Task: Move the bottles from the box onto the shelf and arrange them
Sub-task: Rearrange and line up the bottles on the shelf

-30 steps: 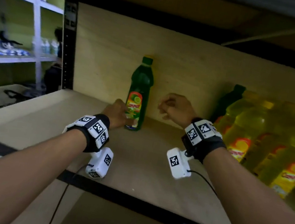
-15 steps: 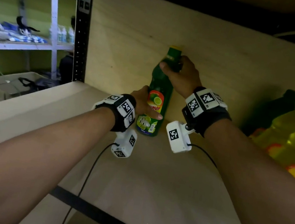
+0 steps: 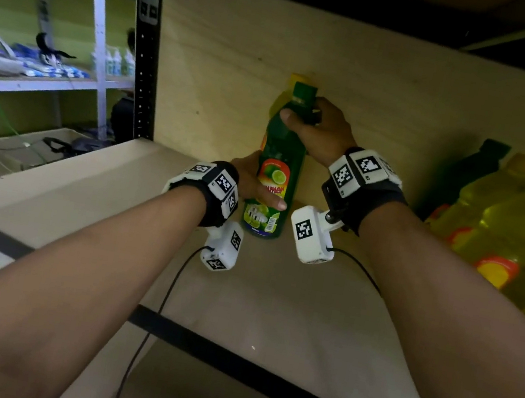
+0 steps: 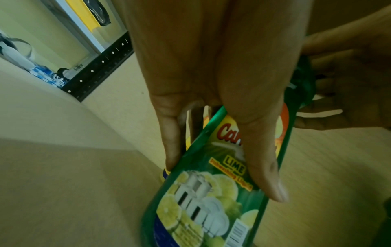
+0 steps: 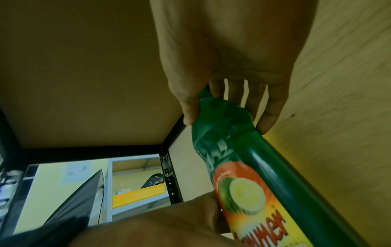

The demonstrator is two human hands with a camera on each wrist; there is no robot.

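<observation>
A green lime dishwashing bottle (image 3: 274,180) stands upright on the wooden shelf board (image 3: 271,304), close to the back panel. My left hand (image 3: 255,190) grips its lower body, thumb across the label (image 4: 232,167). My right hand (image 3: 303,112) grips the neck just under the green cap, and the right wrist view shows the thumb and fingers wrapped round the bottle (image 5: 243,158). A bit of yellow shows behind the bottle; I cannot tell what it is.
A row of yellow bottles (image 3: 509,233) and one dark green bottle (image 3: 478,165) fills the shelf's right side. A black upright post (image 3: 145,50) marks the left end, with white shelving (image 3: 65,79) beyond. A black front rail (image 3: 260,368) edges the board.
My right hand rose from beside the bottle and took hold of its neck. My left hand stayed on the lower body. In the last half second almost nothing moved.
</observation>
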